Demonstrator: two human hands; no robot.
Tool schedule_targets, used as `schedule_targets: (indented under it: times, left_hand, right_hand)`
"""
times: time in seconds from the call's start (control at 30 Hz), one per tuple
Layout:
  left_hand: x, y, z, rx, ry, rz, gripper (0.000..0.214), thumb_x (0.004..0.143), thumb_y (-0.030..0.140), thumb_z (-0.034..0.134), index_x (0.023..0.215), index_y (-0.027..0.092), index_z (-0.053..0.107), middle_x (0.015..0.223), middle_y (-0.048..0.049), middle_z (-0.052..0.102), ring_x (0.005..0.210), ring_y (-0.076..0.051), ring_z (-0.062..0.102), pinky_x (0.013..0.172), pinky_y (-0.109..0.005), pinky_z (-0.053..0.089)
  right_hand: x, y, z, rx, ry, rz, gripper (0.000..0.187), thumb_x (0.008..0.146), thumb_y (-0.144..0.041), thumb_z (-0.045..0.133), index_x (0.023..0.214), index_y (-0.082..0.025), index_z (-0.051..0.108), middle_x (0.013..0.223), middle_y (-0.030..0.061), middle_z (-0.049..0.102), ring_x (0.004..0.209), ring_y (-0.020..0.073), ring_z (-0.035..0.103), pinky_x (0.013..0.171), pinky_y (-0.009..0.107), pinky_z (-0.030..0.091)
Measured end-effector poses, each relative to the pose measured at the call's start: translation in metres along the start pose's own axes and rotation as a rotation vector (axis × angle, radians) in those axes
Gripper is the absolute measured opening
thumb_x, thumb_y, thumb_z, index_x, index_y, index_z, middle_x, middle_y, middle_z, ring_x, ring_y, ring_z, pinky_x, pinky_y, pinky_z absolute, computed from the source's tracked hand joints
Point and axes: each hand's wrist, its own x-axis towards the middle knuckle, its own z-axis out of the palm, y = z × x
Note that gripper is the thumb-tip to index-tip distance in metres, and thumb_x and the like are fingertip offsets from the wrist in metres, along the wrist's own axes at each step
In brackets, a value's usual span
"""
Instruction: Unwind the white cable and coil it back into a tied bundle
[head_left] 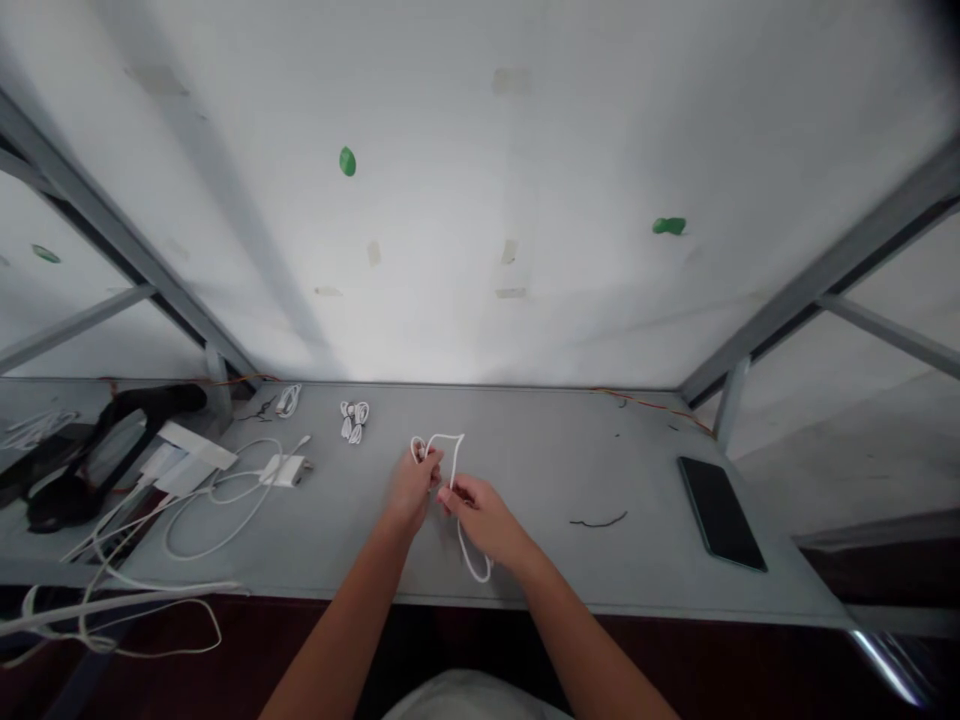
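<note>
A white cable [475,573] runs between my two hands above the grey shelf. My left hand [414,487] is closed on a small looped part of it, with the fingers pinched together. My right hand [480,512] pinches the same cable a little lower and to the right. Between the hands the cable rises in a bent arch, and a loose loop hangs below my right hand. Beyond my left hand lies a bundled white cable [354,421], folded and tied in the middle. A second coiled white cable [288,400] rests farther left, near the wall.
A white charger [286,470] with a loose cable lies left, beside a white power strip [191,455] and a black object [120,450]. At right is a dark phone [721,513]. A thin black twist tie [598,521] lies on the shelf [547,440]. Metal posts flank both sides.
</note>
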Motion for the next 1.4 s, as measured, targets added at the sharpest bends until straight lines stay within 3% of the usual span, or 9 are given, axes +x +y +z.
schedule_targets:
  times: [0.13, 0.23, 0.33, 0.53, 0.67, 0.77, 0.97, 1.2, 1.4]
  left_hand:
    - [-0.015, 0.007, 0.001, -0.252, -0.001, 0.083, 0.041, 0.071, 0.037, 0.086, 0.086, 0.021, 0.052, 0.104, -0.0042, 0.069, 0.097, -0.019, 0.069, 0.081, -0.031, 0.054]
    - [-0.024, 0.015, 0.005, -0.37, -0.043, 0.17, 0.042, 0.076, 0.037, 0.086, 0.088, 0.022, 0.049, 0.124, -0.0085, 0.068, 0.126, -0.028, 0.062, 0.099, -0.043, 0.053]
    - [-0.028, 0.022, 0.006, -0.35, -0.094, 0.225, 0.041, 0.08, 0.04, 0.084, 0.088, 0.022, 0.048, 0.122, -0.0097, 0.07, 0.131, -0.031, 0.06, 0.107, -0.048, 0.048]
    - [-0.032, 0.021, -0.003, 0.182, -0.157, 0.447, 0.034, 0.094, 0.054, 0.067, 0.098, 0.022, 0.057, 0.101, -0.0057, 0.072, 0.108, -0.024, 0.07, 0.1, -0.04, 0.049]
    - [-0.033, 0.009, -0.006, 0.267, -0.216, 0.443, 0.037, 0.097, 0.058, 0.06, 0.102, 0.025, 0.044, 0.079, 0.0036, 0.063, 0.07, -0.016, 0.067, 0.074, -0.034, 0.053]
    - [-0.032, 0.004, -0.008, 0.222, -0.243, 0.387, 0.046, 0.094, 0.058, 0.064, 0.115, 0.026, 0.039, 0.077, 0.0091, 0.054, 0.048, -0.009, 0.049, 0.049, -0.025, 0.041]
    - [-0.039, 0.014, -0.006, 0.341, -0.459, 0.238, 0.051, 0.095, 0.066, 0.055, 0.119, 0.02, 0.057, 0.062, 0.0087, 0.042, 0.049, -0.01, 0.037, 0.049, -0.024, 0.03]
    - [-0.051, 0.008, 0.007, 0.055, -0.517, 0.034, 0.042, 0.089, 0.059, 0.071, 0.089, 0.022, 0.051, 0.061, 0.0079, 0.046, 0.053, -0.009, 0.039, 0.057, -0.024, 0.032]
    - [-0.046, -0.001, 0.014, -0.201, -0.403, -0.07, 0.038, 0.086, 0.054, 0.077, 0.094, 0.02, 0.06, 0.092, -0.0029, 0.065, 0.085, -0.017, 0.065, 0.079, -0.031, 0.05]
  right_hand:
    - [-0.006, -0.002, -0.001, 0.031, 0.23, -0.014, 0.036, 0.089, -0.055, 0.067, 0.078, -0.021, 0.063, 0.07, 0.0001, 0.059, 0.065, 0.0149, 0.05, 0.062, 0.028, 0.038]
    - [-0.012, -0.001, 0.006, 0.335, 0.128, 0.177, 0.044, 0.088, -0.063, 0.064, 0.08, -0.019, 0.064, 0.063, -0.001, 0.058, 0.05, 0.0115, 0.044, 0.05, 0.026, 0.031]
    - [-0.017, 0.0, 0.011, 0.631, -0.057, 0.382, 0.042, 0.087, -0.06, 0.065, 0.081, -0.018, 0.065, 0.06, -0.0011, 0.058, 0.044, 0.0093, 0.04, 0.044, 0.024, 0.024]
    - [-0.021, -0.013, -0.011, 0.653, -0.363, 0.468, 0.049, 0.09, -0.061, 0.056, 0.088, -0.014, 0.068, 0.064, 0.0031, 0.064, 0.046, 0.0103, 0.044, 0.043, 0.025, 0.023]
    - [-0.023, -0.035, -0.043, 0.262, -0.533, 0.32, 0.031, 0.076, -0.039, 0.079, 0.097, -0.018, 0.07, 0.078, 0.0003, 0.069, 0.061, 0.011, 0.053, 0.059, 0.023, 0.038]
    - [-0.02, -0.052, -0.063, -0.127, -0.61, 0.189, 0.016, 0.075, -0.019, 0.073, 0.091, -0.02, 0.071, 0.078, -0.0029, 0.066, 0.071, 0.0127, 0.055, 0.068, 0.024, 0.041]
    - [-0.006, -0.071, -0.077, -0.631, -0.27, 0.035, 0.009, 0.082, -0.02, 0.065, 0.073, -0.019, 0.065, 0.068, -0.0024, 0.059, 0.066, 0.0137, 0.049, 0.062, 0.026, 0.034]
    - [0.01, -0.048, -0.069, -0.427, -0.053, -0.054, 0.027, 0.089, -0.045, 0.066, 0.079, -0.019, 0.067, 0.07, -0.0029, 0.058, 0.067, 0.014, 0.049, 0.062, 0.027, 0.034]
    - [0.012, -0.014, -0.059, -0.239, 0.077, -0.022, 0.029, 0.094, -0.049, 0.061, 0.086, -0.021, 0.061, 0.076, -0.0008, 0.061, 0.069, 0.0147, 0.053, 0.064, 0.027, 0.04]
